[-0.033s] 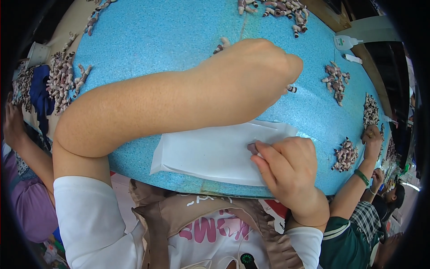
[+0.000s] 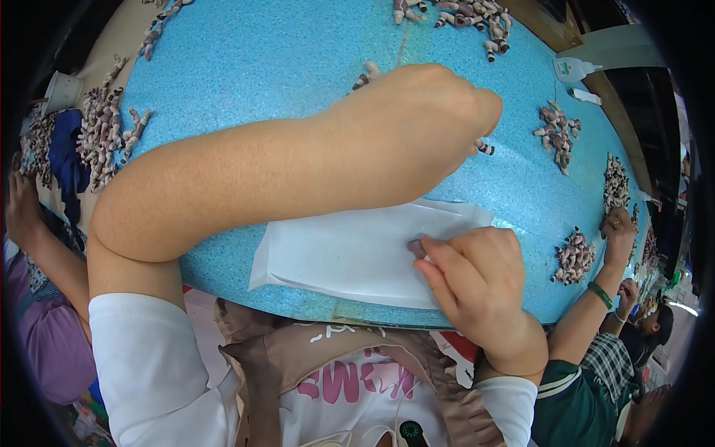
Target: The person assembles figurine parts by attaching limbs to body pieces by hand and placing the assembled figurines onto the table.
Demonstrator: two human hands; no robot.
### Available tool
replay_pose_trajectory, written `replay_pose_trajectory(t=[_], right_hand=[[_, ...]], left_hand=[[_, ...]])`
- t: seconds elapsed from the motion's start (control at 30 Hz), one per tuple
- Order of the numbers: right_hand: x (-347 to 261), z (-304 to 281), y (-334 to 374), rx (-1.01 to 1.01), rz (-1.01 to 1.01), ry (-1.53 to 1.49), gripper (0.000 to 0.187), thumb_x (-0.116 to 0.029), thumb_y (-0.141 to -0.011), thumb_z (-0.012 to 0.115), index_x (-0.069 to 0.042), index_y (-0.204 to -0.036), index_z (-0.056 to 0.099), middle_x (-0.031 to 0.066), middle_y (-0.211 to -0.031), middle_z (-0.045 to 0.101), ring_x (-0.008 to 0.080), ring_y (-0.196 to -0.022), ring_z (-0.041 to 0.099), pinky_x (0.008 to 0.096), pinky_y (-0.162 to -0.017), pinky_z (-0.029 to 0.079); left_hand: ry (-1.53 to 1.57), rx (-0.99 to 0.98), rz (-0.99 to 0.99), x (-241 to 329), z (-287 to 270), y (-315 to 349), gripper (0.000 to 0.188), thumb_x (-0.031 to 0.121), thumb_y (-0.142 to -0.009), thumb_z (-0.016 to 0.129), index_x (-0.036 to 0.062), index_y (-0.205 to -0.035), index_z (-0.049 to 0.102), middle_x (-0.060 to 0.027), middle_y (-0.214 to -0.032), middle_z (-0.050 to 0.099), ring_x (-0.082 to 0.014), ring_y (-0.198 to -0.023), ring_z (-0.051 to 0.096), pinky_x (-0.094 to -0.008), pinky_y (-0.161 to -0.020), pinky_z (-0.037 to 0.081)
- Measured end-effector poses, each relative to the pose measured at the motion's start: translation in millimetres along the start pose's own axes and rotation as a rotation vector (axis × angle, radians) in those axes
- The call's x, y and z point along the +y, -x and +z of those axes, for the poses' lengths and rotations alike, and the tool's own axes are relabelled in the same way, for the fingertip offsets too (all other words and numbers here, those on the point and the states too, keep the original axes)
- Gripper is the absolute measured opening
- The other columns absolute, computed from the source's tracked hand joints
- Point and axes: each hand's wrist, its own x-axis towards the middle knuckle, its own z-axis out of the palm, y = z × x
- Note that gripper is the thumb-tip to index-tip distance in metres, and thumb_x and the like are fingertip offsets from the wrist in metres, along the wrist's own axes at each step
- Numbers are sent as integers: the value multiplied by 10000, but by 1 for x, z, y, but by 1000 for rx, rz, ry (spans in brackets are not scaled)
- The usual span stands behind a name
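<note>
My left arm reaches across to the right, and my left hand (image 2: 439, 112) is closed in a fist above the blue table (image 2: 246, 67). A small striped figure (image 2: 485, 148), dark and cream, pokes out beneath its fingers; most of it is hidden by the hand. Lower down, my right hand (image 2: 484, 276) pinches a small mauve piece (image 2: 416, 248) between thumb and forefinger. That piece is over a white paper tray (image 2: 339, 257) with folded-up edges, near the table's front edge. Behind my left wrist lies another small figure (image 2: 366, 76), partly covered.
Piles of small mauve-and-cream figures lie at the far edge (image 2: 473, 15), the right (image 2: 557, 134) and the left (image 2: 100, 134). A white squeeze bottle (image 2: 573, 69) stands at the far right. A co-worker's hand (image 2: 618, 223) touches a pile at right; another person's arm (image 2: 33, 216) is at left.
My right hand has shifted very slightly left with the mauve piece, which is tilted a little differently. My left hand has barely moved.
</note>
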Motion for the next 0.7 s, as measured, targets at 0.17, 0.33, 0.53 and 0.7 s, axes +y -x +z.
replay_pose_trajectory(t=[0.17,0.33,0.53,0.7], right_hand=[[1,-5,1,-75,-50,-126,255,-104,-674,733,-47,-910,655,36,-751,561,215,-659,525,339,-602,376],[15,-19,8,-73,253,-714,202,-66,-772,691,-25,-968,662,72,-891,656,184,-747,608,287,-663,446],[29,-24,16,123,537,-1540,238,-106,-882,614,52,-1059,608,161,-1017,651,194,-882,637,317,-780,516],[37,-20,18,314,477,-1620,248,-115,-895,598,44,-1084,582,155,-1045,638,195,-891,632,310,-779,517]], left_hand=[[124,87,51,-1,1,-2,109,70,-762,638,0,-844,632,-178,-769,626,-361,-756,609,-414,-660,492],[288,15,-134,7,-7,-4,135,96,-790,662,14,-889,622,-86,-790,612,-222,-720,573,-315,-622,462],[1090,-273,-674,21,-17,-8,148,117,-840,676,35,-952,624,15,-842,609,-48,-739,546,-190,-663,441],[1272,-384,-777,30,-23,-11,194,107,-842,674,32,-1010,612,-2,-888,631,-49,-803,572,-174,-724,454]])
